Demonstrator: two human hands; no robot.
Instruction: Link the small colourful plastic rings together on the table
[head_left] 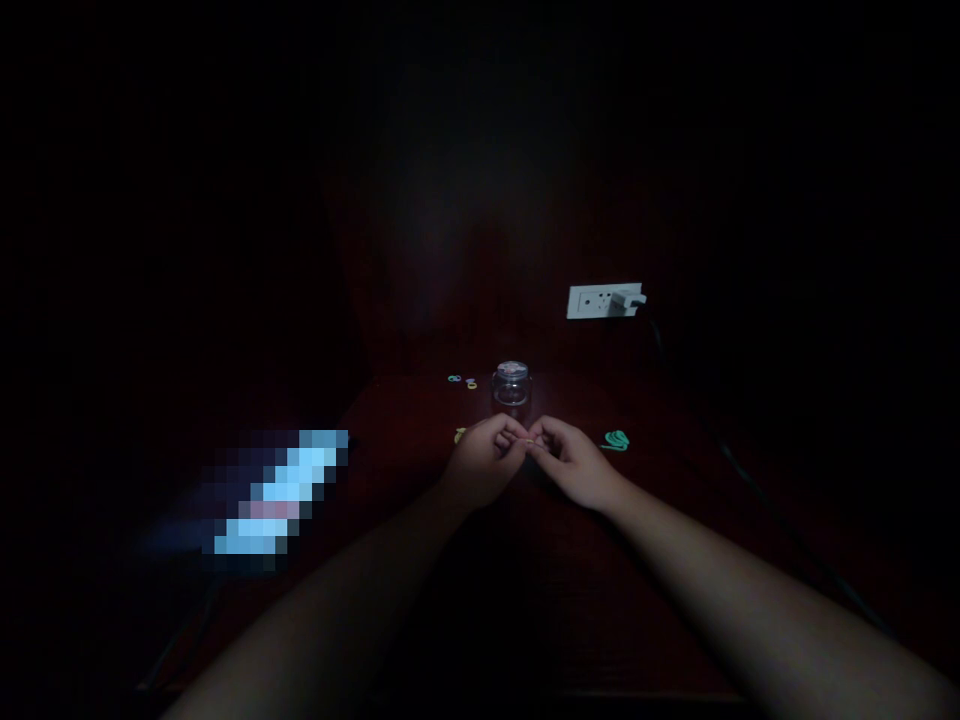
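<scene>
In the dim light my left hand (491,458) and my right hand (571,462) meet fingertip to fingertip over the dark red table. Both are closed in a pinch on a small yellowish piece (530,441), mostly covered by the fingers; its kind is too small to make out. Just behind them stands a clear, lidded jar (512,392). A yellow coil (460,436) shows partly from behind my left hand. To the right of my right hand lies a green coiled cord or strip (616,440). Several small coloured rings (471,384) lie left of the jar.
At the left is a bright, pixelated screen-like device (281,495). A white wall socket (592,301) with a plugged-in adapter (628,300) sits at the back right. A dark cable (787,535) runs along the right side. Much of the surroundings is lost in darkness.
</scene>
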